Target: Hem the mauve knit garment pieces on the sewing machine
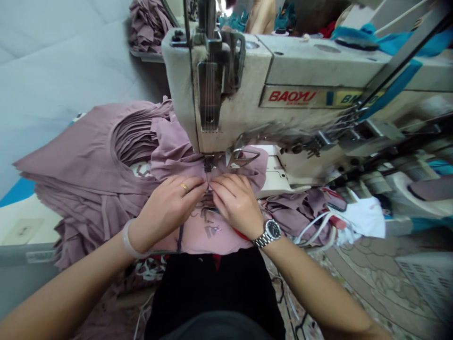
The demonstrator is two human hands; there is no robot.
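Both hands meet just in front of the presser foot (209,164) of an industrial sewing machine (179,80). My left hand (173,196), with a ring on one finger, pinches a mauve fabric piece (260,167) close to the foot. Its fingertips are pressed together on the cloth. From the other side my right hand (236,200), its wrist wearing a metal watch, pinches the same fabric, almost touching the left fingertips. Part of the cloth runs under the foot and spreads out to the right. The edges between the fingers are partly hidden.
A thick stack of mauve cut pieces (78,146) lies at the left. More mauve cloth (297,210) bunches at the right, beside a white face mask (366,217). Another fabric pile (148,26) sits behind. A metal rod (406,52) slants across the upper right.
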